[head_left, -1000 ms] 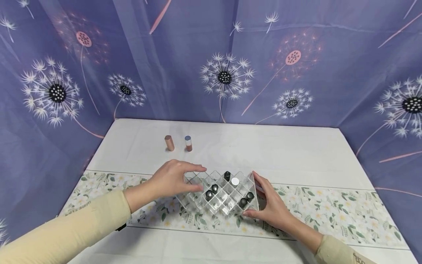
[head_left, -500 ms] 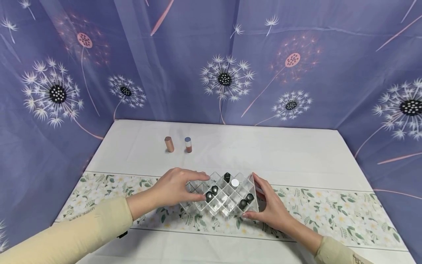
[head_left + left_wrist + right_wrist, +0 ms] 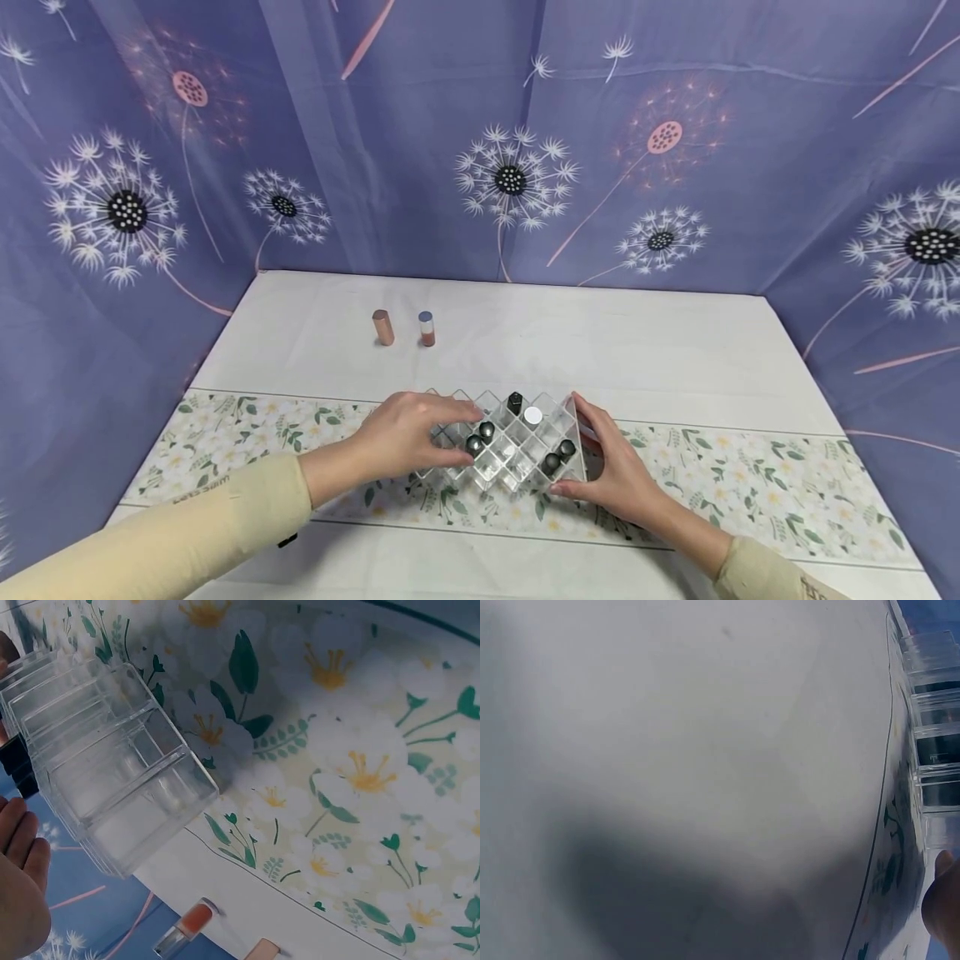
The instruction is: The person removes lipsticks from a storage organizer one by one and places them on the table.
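Observation:
A clear lipstick organizer (image 3: pixel 517 458) with diamond-shaped compartments lies across the floral strip. Several black-capped tubes (image 3: pixel 551 463) and one with a white top (image 3: pixel 532 416) stand in it. My right hand (image 3: pixel 622 462) grips its right end, thumb at the near side and fingers at the far side. Over the left half is my left hand (image 3: pixel 412 433), index finger and thumb spread apart beside two black-capped tubes (image 3: pixel 487 431), pinching nothing. In the left wrist view, bare compartments of the organizer (image 3: pixel 112 772) show beyond the fingers (image 3: pixel 19 832).
Behind the organizer, a copper-coloured tube (image 3: pixel 383 327) and a lip gloss tube (image 3: pixel 427 329) with a blue-grey top stand on the white tablecloth (image 3: pixel 600 342). A purple dandelion-print curtain (image 3: pixel 420 100) encloses the table's back and sides.
My left hand has moved right over the organizer, from its left end to the middle pair of black-capped tubes. The right hand keeps its hold, and the organizer stays in place.

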{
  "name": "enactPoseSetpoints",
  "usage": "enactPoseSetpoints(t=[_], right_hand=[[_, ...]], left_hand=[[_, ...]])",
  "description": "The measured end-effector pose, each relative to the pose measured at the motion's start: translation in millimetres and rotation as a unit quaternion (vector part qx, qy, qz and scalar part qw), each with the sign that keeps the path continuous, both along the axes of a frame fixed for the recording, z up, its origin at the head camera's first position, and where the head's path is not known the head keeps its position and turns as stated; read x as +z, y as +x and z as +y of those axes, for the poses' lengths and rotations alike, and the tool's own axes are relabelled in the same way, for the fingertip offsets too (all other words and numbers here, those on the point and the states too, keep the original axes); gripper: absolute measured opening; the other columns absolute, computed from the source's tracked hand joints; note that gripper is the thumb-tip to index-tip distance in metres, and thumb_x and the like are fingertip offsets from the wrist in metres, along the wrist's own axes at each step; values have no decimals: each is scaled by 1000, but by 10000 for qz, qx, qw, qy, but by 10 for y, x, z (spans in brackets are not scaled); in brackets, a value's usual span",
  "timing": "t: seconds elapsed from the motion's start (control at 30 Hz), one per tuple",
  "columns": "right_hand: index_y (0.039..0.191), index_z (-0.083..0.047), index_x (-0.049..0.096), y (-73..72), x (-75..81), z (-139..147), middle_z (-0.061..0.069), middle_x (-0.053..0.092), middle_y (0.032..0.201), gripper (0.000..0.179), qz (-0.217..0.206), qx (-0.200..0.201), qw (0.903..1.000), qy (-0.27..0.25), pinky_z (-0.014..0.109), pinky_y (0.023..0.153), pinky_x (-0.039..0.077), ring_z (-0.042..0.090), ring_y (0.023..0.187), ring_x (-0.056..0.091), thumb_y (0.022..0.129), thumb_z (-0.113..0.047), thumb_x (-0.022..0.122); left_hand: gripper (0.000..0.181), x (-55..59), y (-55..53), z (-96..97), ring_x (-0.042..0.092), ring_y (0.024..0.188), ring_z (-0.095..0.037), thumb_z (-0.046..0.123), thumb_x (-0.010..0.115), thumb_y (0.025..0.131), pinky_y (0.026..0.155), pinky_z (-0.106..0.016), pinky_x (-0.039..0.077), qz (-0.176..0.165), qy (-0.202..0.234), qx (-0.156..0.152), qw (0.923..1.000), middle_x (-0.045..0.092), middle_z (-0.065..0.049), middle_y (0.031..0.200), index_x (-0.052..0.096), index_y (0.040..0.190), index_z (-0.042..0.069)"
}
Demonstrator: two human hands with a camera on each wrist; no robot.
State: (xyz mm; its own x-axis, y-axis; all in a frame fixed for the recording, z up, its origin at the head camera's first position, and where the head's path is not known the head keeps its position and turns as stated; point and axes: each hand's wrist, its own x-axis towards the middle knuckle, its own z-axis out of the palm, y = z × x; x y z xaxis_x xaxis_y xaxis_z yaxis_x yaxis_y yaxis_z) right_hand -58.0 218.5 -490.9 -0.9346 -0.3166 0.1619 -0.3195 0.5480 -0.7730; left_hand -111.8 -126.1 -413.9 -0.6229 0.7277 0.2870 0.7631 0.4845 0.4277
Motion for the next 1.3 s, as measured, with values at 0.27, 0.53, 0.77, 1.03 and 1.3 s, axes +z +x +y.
enactPoseSetpoints(t=[0.27, 0.53, 0.77, 1.03, 1.3], right_hand=[[170, -8, 25, -6, -4, -3, 20, 43, 162, 127, -60, -6, 10000, -16, 36, 114, 48, 42, 144, 50, 71, -27, 102], [169, -6, 26, -7, 0, -8, 19, 44, 161, 125, -104, -23, 9999, -4, 44, 112, 50, 43, 142, 52, 72, -30, 102], [168, -4, 27, -5, -4, -7, 18, 44, 162, 124, -54, 0, 10000, -6, 42, 112, 51, 43, 143, 51, 72, -30, 102], [169, -5, 27, -2, -24, -2, 17, 45, 161, 127, -35, -11, 10000, -38, 32, 113, 50, 42, 143, 51, 71, -31, 102], [169, -8, 26, -8, -19, -7, 17, 45, 162, 128, -52, -21, 10000, -54, 28, 114, 48, 42, 144, 50, 70, -32, 103]], left_hand=[[46, -51, -16, 22, 77, 110, -16, 36, 93, 83, 93, -34, 64, 234, 28, -117, 9997, 79, 2, 124, 81, 122, 16], [39, -99, -29, 24, 78, 105, -15, 34, 92, 84, 90, -31, 64, 479, 87, -225, 9986, 80, 1, 118, 83, 117, 16], [38, -127, -19, 25, 79, 104, -18, 34, 92, 84, 90, -33, 65, 558, 146, -214, 9981, 80, 1, 118, 83, 116, 16], [36, -154, 2, 25, 78, 105, -15, 31, 93, 83, 89, -30, 64, 417, 284, -185, 9986, 81, 0, 118, 83, 115, 16], [29, -158, 4, 27, 79, 102, -14, 28, 90, 87, 86, -28, 65, 246, 223, -85, 9994, 81, 3, 115, 84, 113, 18]])
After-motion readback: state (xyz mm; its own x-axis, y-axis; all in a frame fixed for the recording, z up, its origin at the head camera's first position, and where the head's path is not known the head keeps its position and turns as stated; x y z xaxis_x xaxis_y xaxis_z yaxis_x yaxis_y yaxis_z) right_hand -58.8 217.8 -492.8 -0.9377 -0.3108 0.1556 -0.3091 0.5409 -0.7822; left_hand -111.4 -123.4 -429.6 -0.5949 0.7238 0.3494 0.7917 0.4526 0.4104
